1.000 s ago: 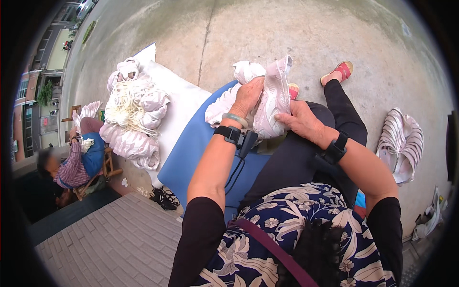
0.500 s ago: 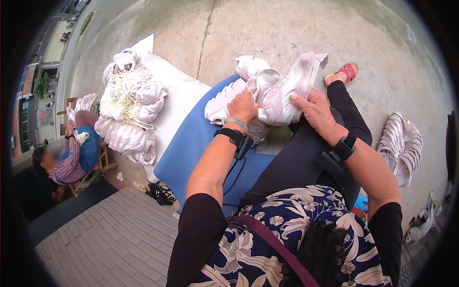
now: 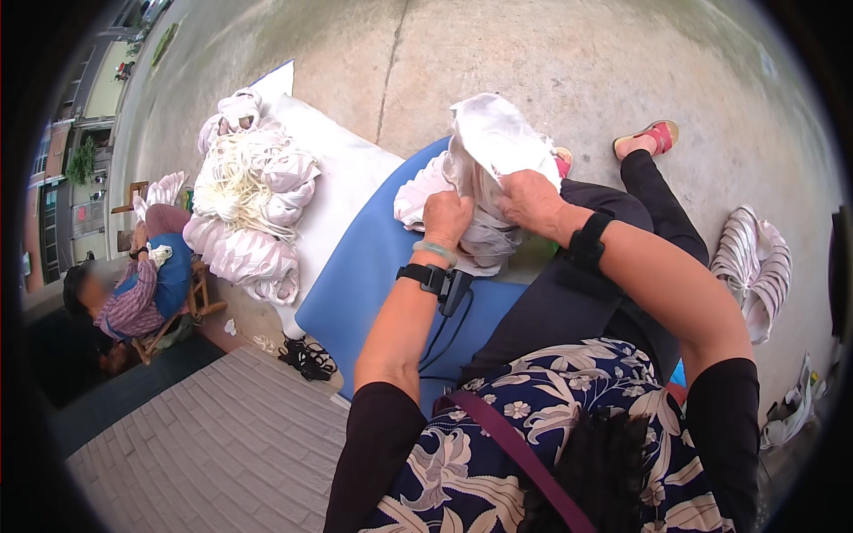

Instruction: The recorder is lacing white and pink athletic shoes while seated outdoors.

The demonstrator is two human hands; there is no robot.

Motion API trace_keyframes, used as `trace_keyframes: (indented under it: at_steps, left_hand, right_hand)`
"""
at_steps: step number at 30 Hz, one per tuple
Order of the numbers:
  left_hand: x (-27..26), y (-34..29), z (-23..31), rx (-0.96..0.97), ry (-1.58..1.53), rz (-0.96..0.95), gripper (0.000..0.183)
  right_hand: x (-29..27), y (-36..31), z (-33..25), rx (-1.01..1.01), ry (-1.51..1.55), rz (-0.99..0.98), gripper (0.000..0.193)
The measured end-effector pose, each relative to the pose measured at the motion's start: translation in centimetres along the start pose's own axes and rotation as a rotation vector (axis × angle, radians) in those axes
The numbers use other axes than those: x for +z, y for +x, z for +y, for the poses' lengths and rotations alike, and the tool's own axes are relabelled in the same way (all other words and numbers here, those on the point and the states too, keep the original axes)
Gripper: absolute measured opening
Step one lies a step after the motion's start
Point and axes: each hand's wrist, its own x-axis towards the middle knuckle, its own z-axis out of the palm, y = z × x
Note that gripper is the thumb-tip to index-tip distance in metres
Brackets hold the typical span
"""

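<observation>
Close together over my lap, both hands grip a white shoe upper [image 3: 499, 133], its plain pale side turned toward me. My left hand [image 3: 447, 218] is closed in a fist at its lower left edge. Fingers curled, my right hand [image 3: 531, 204] pinches its lower edge on the other side. Beneath them lies a bunch of pale pink and white shoe uppers [image 3: 418, 197], partly hidden by my hands. It rests on a blue board [image 3: 355, 275] beside my thigh. What lies inside the left fist is hidden.
On a white sheet [image 3: 342, 155] to the left sits a heap of shoe uppers with cream laces [image 3: 238, 191]. More uppers [image 3: 751, 271] lie on the concrete at right. At far left a person [image 3: 147, 293] sits on a wooden chair. Black cords [image 3: 306, 357] lie near the board.
The held upper has swung over to the left, from its pink patterned outside to its plain white side. My right hand has come leftward, nearer my left.
</observation>
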Motion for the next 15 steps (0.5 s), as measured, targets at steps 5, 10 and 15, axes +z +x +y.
trace_keyframes:
  at_steps: [5,10,15]
  left_hand:
    - [-2.1,-3.0,0.5,0.063,-0.281,0.146,0.025]
    - [-3.7,-4.4,1.0,0.145,-0.309,0.225,0.023]
    - [-5.1,-4.4,2.0,0.190,-0.286,0.246,0.026]
  right_hand:
    - [1.1,0.5,-1.6,-0.066,0.072,-0.264,0.034]
    - [0.0,-0.6,-1.4,-0.289,0.083,-0.265,0.030]
    - [-1.6,-2.0,-0.8,-0.437,0.075,-0.069,0.024]
